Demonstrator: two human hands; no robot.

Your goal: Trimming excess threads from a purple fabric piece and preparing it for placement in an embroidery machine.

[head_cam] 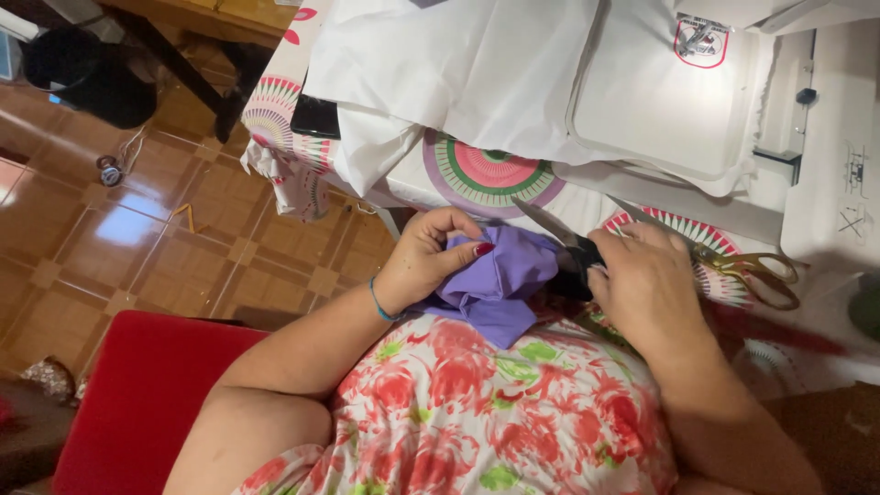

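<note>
Purple fabric (pixel 500 280) sits bunched at the table's near edge, just above the person's lap, its folds trailing down toward the floral dress (pixel 477 412). The left hand (pixel 426 257) pinches it, fingers curled and thumb pressed onto the cloth. The right hand (pixel 646 280) lies closed over a pair of dark-bladed scissors (pixel 559 240), whose long axis runs from the hand up and left, tip pointing toward the round green-and-pink pattern on the tablecloth (pixel 490 174); the blades look nearly together, touching the fabric's upper edge. Just right of that hand lies a second pair, gold-handled scissors (pixel 747 270), handles to the right. White cloth (pixel 458 73) is stretched in a rounded rectangular embroidery hoop (pixel 582 110) on a white sewing machine (pixel 834 183). A small red-outlined label (pixel 701 41) shows at the cloth's top right. A red chair (pixel 137 394) stands at the person's left.
</note>
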